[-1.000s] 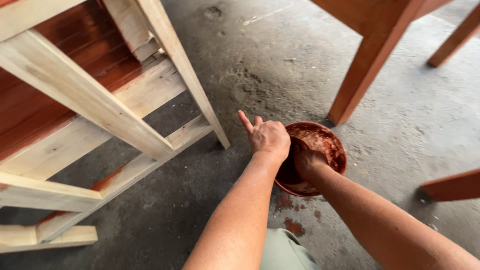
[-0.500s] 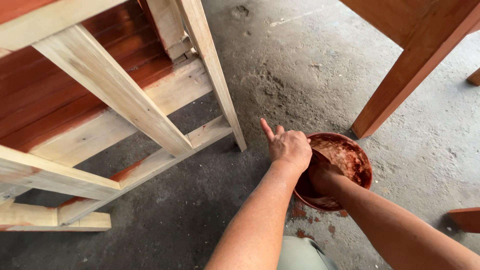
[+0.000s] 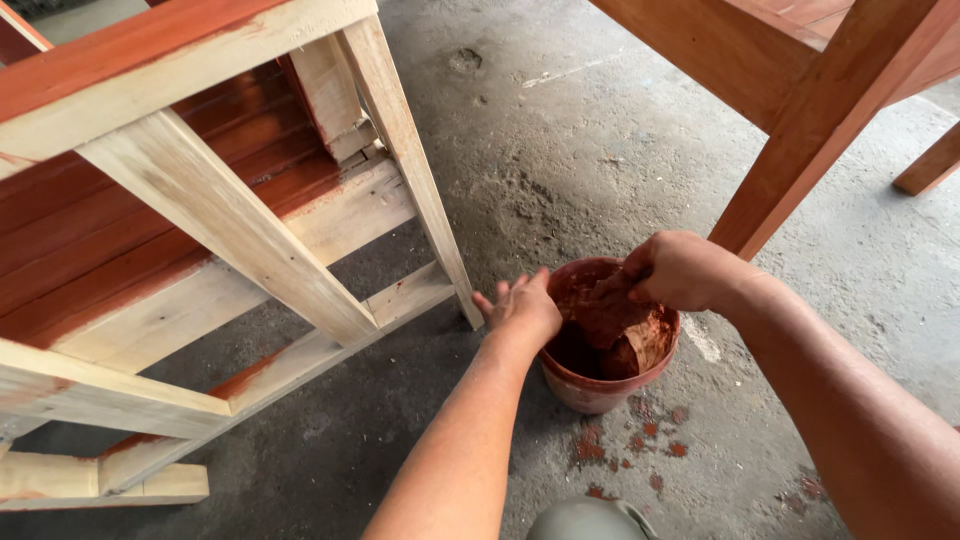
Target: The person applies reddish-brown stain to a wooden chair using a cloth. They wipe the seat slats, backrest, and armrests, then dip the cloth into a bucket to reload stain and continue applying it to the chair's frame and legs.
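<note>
1. Head view: the left hand (image 3: 522, 310) is resting against the near-left rim of the pot (image 3: 600, 385), fingers spread and pointing up; grip released, palm just touching the rim, nothing clasped.
2. The right hand (image 3: 682, 270) is reaching in over the far rim of the pot, fingers curled down and clenched on a rag (image 3: 610, 312) soaked reddish-brown.
3. The pot is sitting on the floor (image 3: 560, 150), between the two forearms, near the bottom centre of the view; it is round, reddish and smeared inside with red-brown stain (image 3: 645, 345).
4. The rag is hanging from the right grip down into the pot, touching the stain.
5. Red-brown drips (image 3: 630, 445) are lying on the floor just in front of the pot.
6. The frame (image 3: 230, 240) is standing to the left: pale bare wood bars, with some top faces and the slats behind them already red-brown.
7. One slanted leg of the frame is meeting the floor just beside the left hand, close to the pot.
8. A stained table leg (image 3: 800, 150) is standing just behind the right hand, running up to the top right corner.
9. A second stained leg (image 3: 930, 165) is showing at the right edge, well apart from the pot.
10. A grey-green rounded thing (image 3: 590, 520) is showing at the bottom edge; cannot tell what it is.
</note>
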